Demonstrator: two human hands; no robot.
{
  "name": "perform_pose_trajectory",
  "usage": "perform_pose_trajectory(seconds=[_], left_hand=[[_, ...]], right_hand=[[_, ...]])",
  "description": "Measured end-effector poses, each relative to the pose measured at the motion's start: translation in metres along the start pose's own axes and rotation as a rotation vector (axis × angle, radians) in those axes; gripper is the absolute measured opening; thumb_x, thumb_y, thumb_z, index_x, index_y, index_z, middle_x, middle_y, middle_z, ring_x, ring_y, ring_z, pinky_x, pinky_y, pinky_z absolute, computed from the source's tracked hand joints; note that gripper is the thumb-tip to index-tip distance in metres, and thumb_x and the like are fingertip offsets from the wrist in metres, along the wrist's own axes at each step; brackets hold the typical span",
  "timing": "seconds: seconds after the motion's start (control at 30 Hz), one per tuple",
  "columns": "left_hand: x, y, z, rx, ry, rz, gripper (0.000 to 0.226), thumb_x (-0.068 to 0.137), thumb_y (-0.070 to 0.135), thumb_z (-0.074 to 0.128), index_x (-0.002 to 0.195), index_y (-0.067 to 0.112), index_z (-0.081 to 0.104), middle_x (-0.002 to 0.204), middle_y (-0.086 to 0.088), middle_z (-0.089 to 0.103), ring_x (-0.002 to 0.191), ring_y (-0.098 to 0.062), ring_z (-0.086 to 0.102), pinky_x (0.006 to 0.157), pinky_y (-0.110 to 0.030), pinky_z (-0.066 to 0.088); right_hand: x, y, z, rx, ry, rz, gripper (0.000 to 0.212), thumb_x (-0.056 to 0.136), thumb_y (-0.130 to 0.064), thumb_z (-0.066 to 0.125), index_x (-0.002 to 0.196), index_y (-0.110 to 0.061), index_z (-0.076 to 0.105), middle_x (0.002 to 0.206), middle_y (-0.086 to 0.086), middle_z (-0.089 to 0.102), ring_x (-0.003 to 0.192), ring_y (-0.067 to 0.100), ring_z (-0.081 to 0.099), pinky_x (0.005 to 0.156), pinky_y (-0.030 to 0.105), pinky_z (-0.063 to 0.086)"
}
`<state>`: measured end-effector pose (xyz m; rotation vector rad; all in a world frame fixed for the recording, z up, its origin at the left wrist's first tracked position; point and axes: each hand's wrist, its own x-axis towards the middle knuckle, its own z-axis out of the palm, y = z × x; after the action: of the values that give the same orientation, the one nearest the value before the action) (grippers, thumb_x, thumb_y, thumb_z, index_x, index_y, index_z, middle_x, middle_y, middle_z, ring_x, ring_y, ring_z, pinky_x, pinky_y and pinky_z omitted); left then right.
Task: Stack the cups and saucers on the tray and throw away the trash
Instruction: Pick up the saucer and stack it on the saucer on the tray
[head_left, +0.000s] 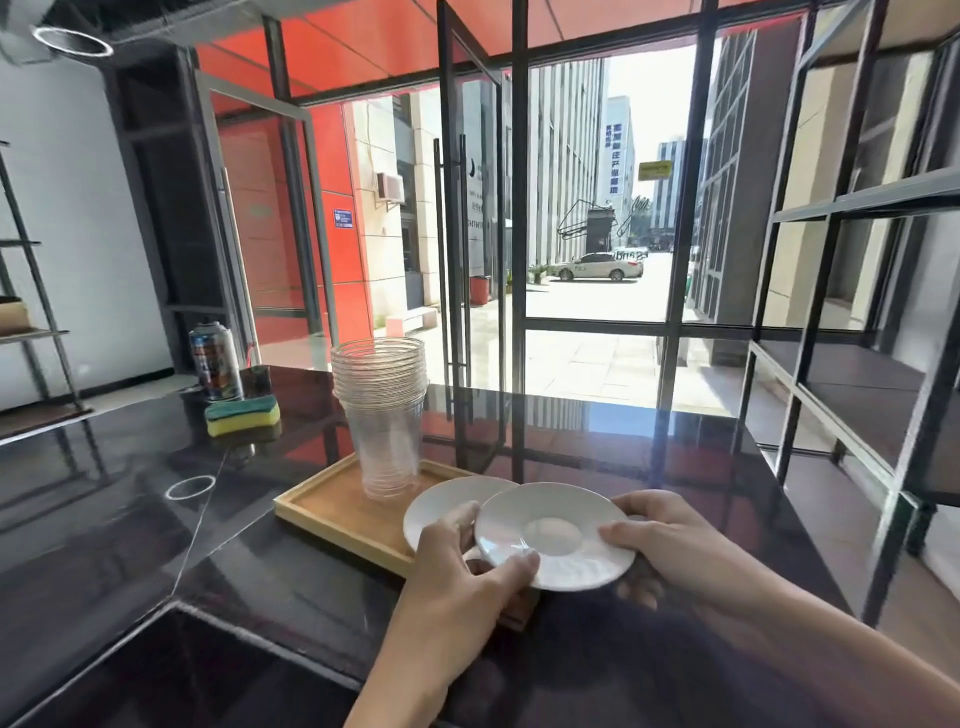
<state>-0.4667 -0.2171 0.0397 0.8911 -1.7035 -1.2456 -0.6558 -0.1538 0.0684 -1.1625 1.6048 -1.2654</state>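
A tall stack of clear plastic cups (383, 410) stands upright on the far part of a wooden tray (332, 512). Over the tray's near right corner I hold a white saucer (558, 535) with both hands. My right hand (670, 551) grips its right edge. My left hand (467, 571) pinches its near left edge. A second white saucer (447, 506) lies partly under the first one, beneath my left fingers. I cannot tell whether it rests on the tray or is held.
The tray sits on a dark glossy counter (130, 519). A yellow-green sponge (242, 415) and a spray can (215, 361) stand at the back left. A black metal shelf frame (852, 364) rises on the right. A recessed dark panel (182, 670) lies at the near left.
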Motion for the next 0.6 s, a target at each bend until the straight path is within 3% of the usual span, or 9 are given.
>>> perform_pose_trajectory(seconds=[0.1, 0.17, 0.23, 0.37, 0.5, 0.6], left_hand=[[-0.001, 0.000, -0.001, 0.010, -0.007, 0.000, 0.050, 0.075, 0.022, 0.079, 0.122, 0.022, 0.062, 0.100, 0.015, 0.077, 0.095, 0.002, 0.070, 0.084, -0.015, 0.053], [-0.002, 0.001, -0.004, 0.029, -0.005, -0.002, 0.040, 0.077, 0.017, 0.078, 0.114, 0.024, 0.065, 0.089, 0.026, 0.076, 0.087, 0.009, 0.069, 0.071, -0.006, 0.050], [0.000, -0.002, -0.007, 0.042, 0.023, -0.008, 0.030, 0.078, 0.012, 0.077, 0.094, 0.034, 0.063, 0.074, 0.040, 0.069, 0.076, 0.019, 0.065, 0.061, 0.000, 0.045], [0.001, 0.000, -0.015, 0.059, 0.084, -0.017, 0.031, 0.077, 0.014, 0.078, 0.089, 0.039, 0.064, 0.078, 0.034, 0.072, 0.080, 0.017, 0.065, 0.067, -0.005, 0.048], [0.000, 0.005, -0.021, 0.077, 0.097, -0.028, 0.039, 0.079, 0.007, 0.075, 0.078, 0.041, 0.057, 0.065, 0.046, 0.063, 0.071, 0.026, 0.059, 0.056, 0.003, 0.042], [0.000, 0.002, -0.023, 0.069, 0.121, -0.021, 0.037, 0.077, 0.010, 0.077, 0.076, 0.040, 0.057, 0.066, 0.048, 0.061, 0.074, 0.027, 0.059, 0.059, 0.002, 0.042]], right_hand=[[0.002, 0.002, 0.003, 0.010, -0.009, 0.031, 0.017, 0.096, -0.002, 0.047, 0.105, -0.001, 0.061, 0.045, 0.001, 0.062, 0.034, 0.010, 0.053, 0.030, 0.020, 0.037], [0.002, 0.001, 0.005, -0.006, -0.016, 0.028, 0.018, 0.096, -0.002, 0.047, 0.101, 0.000, 0.064, 0.046, 0.003, 0.061, 0.033, 0.009, 0.051, 0.031, 0.019, 0.036], [0.002, -0.004, 0.007, -0.021, -0.012, 0.005, 0.018, 0.094, -0.001, 0.047, 0.099, 0.000, 0.065, 0.049, 0.005, 0.060, 0.031, 0.008, 0.048, 0.032, 0.018, 0.034], [0.007, -0.015, 0.017, 0.023, 0.010, -0.011, 0.019, 0.093, 0.004, 0.049, 0.103, 0.006, 0.064, 0.065, 0.013, 0.062, 0.032, 0.006, 0.046, 0.032, 0.017, 0.033], [0.014, -0.020, 0.027, 0.007, 0.012, 0.022, 0.019, 0.093, 0.003, 0.051, 0.107, 0.006, 0.063, 0.076, 0.019, 0.060, 0.035, 0.007, 0.044, 0.036, 0.019, 0.034], [0.017, -0.016, 0.031, -0.012, 0.022, 0.044, 0.018, 0.094, -0.001, 0.054, 0.108, 0.005, 0.063, 0.075, 0.016, 0.060, 0.039, 0.008, 0.044, 0.036, 0.019, 0.035]])
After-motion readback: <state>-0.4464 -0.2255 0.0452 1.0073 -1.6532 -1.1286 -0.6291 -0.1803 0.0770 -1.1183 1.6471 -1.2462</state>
